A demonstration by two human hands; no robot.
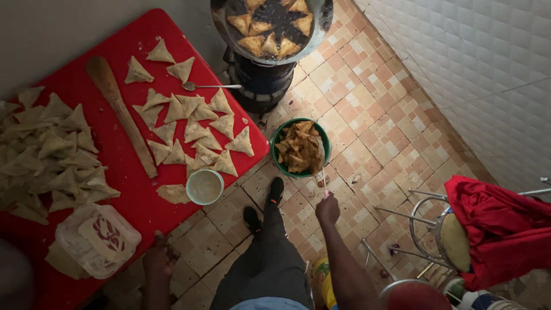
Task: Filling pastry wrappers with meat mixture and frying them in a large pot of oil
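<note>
Right hand (328, 209) grips skimmer (319, 162) over green bowl (279, 135) | left hand (160, 259) loosely open at red table (132, 189)

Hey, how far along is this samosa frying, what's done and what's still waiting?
Done: a green bowl holds fried samosas. In hand: more samosas sit in the pan of dark oil, and the right hand holds a thin utensil at the bowl. The left hand rests at the red table. Left: many raw folded samosas.
</note>
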